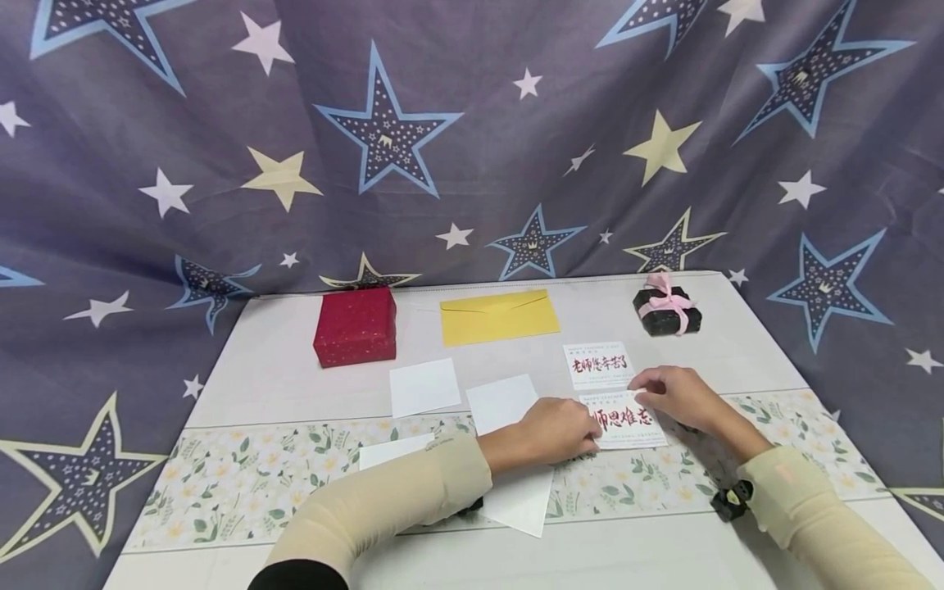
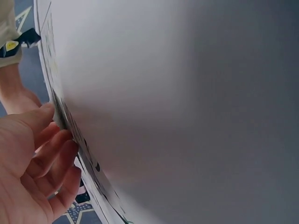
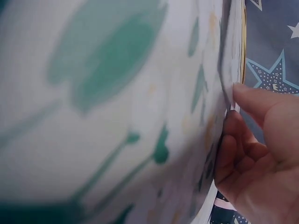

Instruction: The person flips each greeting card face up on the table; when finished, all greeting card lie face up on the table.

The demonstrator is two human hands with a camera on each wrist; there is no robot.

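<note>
White card [image 1: 627,424] with red lettering, one item: set between the two hands, right of centre on the bench [image 1: 634,541], across the far edge of the floral band [image 1: 243,492]. Long axis left to right, text upright to the wearer. Whether it rests flat or is slightly raised, cannot tell.

Left hand [image 1: 558,430]: at the card's left short edge, thumb and fingers together on it; the card lies to the right of this grip. Right hand [image 1: 677,395]: at the far right corner, thumb and forefinger pinching the edge; the card lies to the left of and towards the wearer from this grip. Neither hand is nearer, both being in contact. Governing relation: the card's long axis spans from grip to grip, the right one set farther from the wearer.

Second card [image 1: 599,366], similar lettering: just beyond the first, offset slightly left; contact unclear. White sheet [image 1: 504,400]: left of the card, partly hidden by the left hand. Square sheet [image 1: 424,388]: farther left. Yellow envelope [image 1: 500,318]: beyond the sheets. Black box [image 1: 667,315], pink ribbon: far right. Red box [image 1: 356,326]: far left.
</note>
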